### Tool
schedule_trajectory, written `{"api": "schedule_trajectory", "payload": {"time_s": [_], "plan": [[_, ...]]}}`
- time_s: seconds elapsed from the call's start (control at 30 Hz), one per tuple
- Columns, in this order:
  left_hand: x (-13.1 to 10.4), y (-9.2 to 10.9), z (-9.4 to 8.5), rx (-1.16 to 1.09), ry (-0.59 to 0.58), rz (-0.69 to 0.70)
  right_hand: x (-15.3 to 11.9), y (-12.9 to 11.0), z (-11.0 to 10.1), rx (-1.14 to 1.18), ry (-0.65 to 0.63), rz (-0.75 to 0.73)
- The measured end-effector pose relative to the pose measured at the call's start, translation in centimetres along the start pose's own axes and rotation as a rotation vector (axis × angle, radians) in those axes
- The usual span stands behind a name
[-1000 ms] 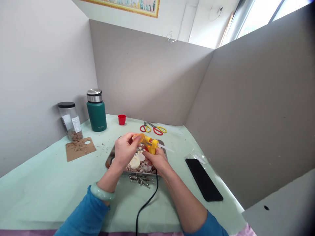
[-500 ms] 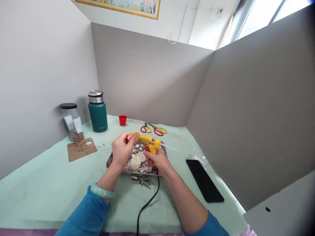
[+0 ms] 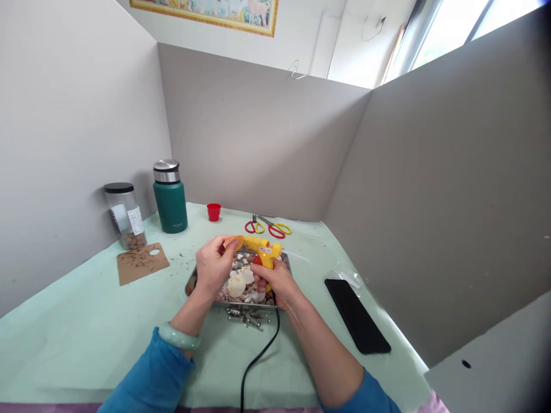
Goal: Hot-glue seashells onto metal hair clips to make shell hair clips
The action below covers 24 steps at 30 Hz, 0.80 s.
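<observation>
My left hand [image 3: 213, 265] pinches a thin, rounded orange shell [image 3: 236, 241] between thumb and fingers. Wrapped round the grip of a yellow hot glue gun [image 3: 263, 248] is my right hand [image 3: 279, 280]. The gun's nozzle end points left at the shell; whether they touch, I cannot tell. A clear glue stick [image 3: 297, 256] pokes out of its back, and a black cord [image 3: 260, 357] runs from the grip to the front edge. Below both hands lies a metal tray [image 3: 253, 306] full of mixed seashells [image 3: 236, 285], partly covered by my hands.
Small metal clips [image 3: 246, 316] lie before the tray. To the right is a black phone [image 3: 357, 315] beside a clear plastic bag [image 3: 350, 277]. Scissors [image 3: 276, 228] and a red cup [image 3: 214, 212] are behind. At left stand a green flask [image 3: 170, 201], a jar [image 3: 127, 218] and a cardboard piece [image 3: 143, 264].
Both hands keep nearly the same pose, still with the shell and the glue gun. The whole view has shifted very slightly.
</observation>
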State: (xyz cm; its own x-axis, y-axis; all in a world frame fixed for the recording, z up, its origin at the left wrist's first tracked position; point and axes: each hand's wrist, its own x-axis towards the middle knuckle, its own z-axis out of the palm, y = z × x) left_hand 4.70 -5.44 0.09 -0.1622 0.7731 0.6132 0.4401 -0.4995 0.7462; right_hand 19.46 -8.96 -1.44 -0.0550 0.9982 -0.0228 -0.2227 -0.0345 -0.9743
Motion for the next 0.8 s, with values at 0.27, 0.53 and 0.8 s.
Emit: {"api": "schedule_trajectory", "payload": {"time_s": [0.27, 0.53, 0.8], "plan": [[0.0, 0.2, 0.1, 0.049, -0.023, 0.073, -0.1, 0.0, -0.1, -0.002, -0.015, 0.015], [0.9, 0.0, -0.6, -0.013, -0.126, 0.055, -0.2, 0.0, 0.0, -0.040, 0.003, 0.011], [0.5, 0.5, -0.2, -0.003, -0.250, 0.183, -0.1, 0.0, 0.3, -0.066, 0.046, 0.010]]}}
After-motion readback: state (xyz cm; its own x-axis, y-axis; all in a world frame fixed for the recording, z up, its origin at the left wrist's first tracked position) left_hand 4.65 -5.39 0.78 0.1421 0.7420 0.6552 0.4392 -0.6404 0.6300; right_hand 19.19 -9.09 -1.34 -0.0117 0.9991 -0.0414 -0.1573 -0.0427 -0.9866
